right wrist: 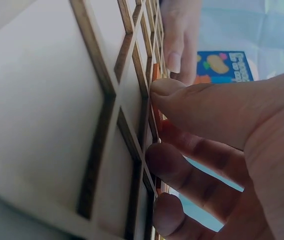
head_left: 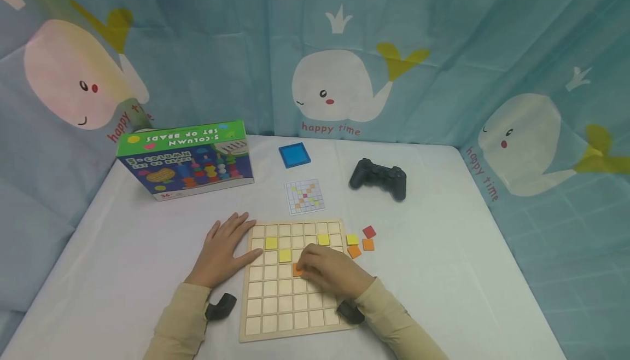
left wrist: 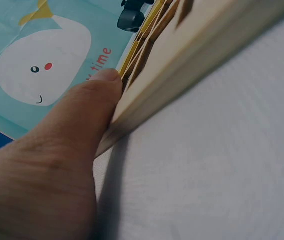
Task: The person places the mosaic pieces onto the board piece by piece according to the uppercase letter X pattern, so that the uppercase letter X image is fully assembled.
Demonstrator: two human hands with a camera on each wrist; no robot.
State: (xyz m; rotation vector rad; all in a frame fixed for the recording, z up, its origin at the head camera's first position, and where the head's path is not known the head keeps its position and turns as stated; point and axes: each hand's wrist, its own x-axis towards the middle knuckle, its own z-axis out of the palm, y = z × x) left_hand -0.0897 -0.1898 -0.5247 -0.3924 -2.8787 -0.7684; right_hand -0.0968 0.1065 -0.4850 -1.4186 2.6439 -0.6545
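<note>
A wooden grid board [head_left: 254,308] lies flat on the white table. My left hand [head_left: 219,256] is spread at its left side, the thumb [left wrist: 99,92] resting on the board's edge. Over the middle of the grid, my right hand [head_left: 334,267] pinches an orange square tile [head_left: 296,270] at a cell; the thumb [right wrist: 182,95] presses against the tile in the right wrist view. Other cells hold a yellow tile [head_left: 271,243] at upper left, a second yellow tile [head_left: 285,256] diagonally below it, and a third yellow tile [head_left: 322,239] at upper right.
Right of the board lie a loose yellow tile [head_left: 351,239], a red tile [head_left: 369,232] and two orange tiles [head_left: 368,244]. Behind it are a printed pattern card [head_left: 305,196], a blue tray [head_left: 295,155], a black game controller [head_left: 378,178] and a bead-set box [head_left: 187,163].
</note>
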